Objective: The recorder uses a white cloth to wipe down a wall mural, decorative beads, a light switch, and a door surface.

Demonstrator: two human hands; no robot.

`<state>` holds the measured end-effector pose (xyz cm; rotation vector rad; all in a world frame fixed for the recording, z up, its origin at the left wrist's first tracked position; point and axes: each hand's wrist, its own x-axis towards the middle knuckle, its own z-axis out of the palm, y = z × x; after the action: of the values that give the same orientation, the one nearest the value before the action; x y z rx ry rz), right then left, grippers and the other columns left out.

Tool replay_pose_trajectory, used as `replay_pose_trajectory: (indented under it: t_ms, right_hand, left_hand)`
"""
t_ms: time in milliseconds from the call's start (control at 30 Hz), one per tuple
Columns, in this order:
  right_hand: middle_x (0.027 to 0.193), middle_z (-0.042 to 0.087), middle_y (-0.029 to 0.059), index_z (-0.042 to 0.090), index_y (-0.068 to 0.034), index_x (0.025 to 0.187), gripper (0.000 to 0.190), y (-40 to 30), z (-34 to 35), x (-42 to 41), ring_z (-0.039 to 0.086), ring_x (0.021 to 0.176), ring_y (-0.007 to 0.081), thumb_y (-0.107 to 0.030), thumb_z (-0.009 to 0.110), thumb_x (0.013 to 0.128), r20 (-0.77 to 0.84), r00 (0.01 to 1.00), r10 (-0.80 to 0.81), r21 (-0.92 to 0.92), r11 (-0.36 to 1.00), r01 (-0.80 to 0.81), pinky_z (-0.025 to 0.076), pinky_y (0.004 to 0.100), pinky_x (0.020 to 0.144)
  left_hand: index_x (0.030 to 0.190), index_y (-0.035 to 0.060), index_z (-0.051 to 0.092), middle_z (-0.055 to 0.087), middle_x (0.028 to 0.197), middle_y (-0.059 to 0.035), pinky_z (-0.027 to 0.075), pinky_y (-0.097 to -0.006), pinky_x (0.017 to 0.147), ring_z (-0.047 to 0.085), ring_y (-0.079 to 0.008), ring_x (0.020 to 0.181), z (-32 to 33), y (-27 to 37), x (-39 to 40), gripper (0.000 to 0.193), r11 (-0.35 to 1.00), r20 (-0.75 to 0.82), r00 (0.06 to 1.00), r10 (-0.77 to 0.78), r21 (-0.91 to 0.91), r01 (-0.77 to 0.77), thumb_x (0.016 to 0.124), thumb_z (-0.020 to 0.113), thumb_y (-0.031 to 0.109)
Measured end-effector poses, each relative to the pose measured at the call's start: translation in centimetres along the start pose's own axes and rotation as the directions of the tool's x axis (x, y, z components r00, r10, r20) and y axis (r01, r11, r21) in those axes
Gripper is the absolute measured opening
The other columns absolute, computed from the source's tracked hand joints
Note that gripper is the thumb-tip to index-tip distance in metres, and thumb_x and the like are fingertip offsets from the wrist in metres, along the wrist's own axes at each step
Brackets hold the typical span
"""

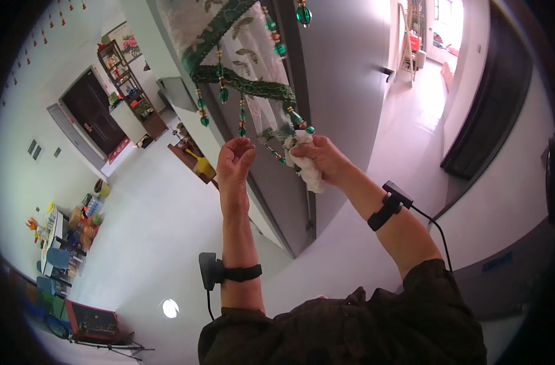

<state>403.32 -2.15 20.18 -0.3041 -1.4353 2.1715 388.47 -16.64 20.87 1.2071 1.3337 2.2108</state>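
In front of me hangs a sheer door curtain (pixel 259 68) with a green lace trim (pixel 254 86) and strings of green and amber-coloured beads. My right hand (pixel 321 157) grips a crumpled white cloth or tissue (pixel 308 171) against the curtain's lower beaded edge. My left hand (pixel 236 155) is raised with curled fingers, just beneath a hanging bead tassel (pixel 242 121); whether its fingertips touch the lowest bead I cannot tell. Another bead tassel (pixel 202 109) hangs above and to the left of that hand.
A grey door (pixel 346 91) with a black handle (pixel 387 73) stands right of the curtain. A low wooden cabinet (pixel 179 153) with a yellow dustpan-like item (pixel 202 164) is to the left. Farther off are a shelf rack (pixel 129 86) and a blue chair (pixel 57 258).
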Motion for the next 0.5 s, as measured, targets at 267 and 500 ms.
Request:
replay_pose_trajectory:
  t_ms: [267,500]
  right_hand:
    - [0.083,0.065,0.0035,0.066,-0.002,0.097,0.023,1.0,0.6,-1.4,0.062,0.072,0.013,-0.013,0.074,0.079,-0.027,0.999,-0.037,-0.144,0.989,0.033,0.052,0.029,0.063]
    - [0.09,0.067,0.0047,0.067,-0.002,0.098,0.021,0.2,-1.3,-4.0,0.063,0.082,0.0145,-0.01,0.07,0.079,-0.241,0.965,-0.104,-0.36,0.933,0.01,0.052,0.03,0.075]
  left_hand:
    - [0.138,-0.0008,0.04,0.061,0.117,-0.016,0.046,-0.0422,0.098,0.06,-0.0274,0.109,6.5,-0.7,1.0,0.07,0.978,0.287,0.948,-0.14,-0.108,0.177,0.083,0.076,0.025]
    - [0.131,-0.0025,0.048,0.064,0.112,-0.0212,0.05,-0.0461,0.096,0.065,-0.0356,0.104,5.7,-0.9,0.7,0.048,0.799,0.322,0.922,-0.217,-0.484,0.357,0.094,0.062,0.024]
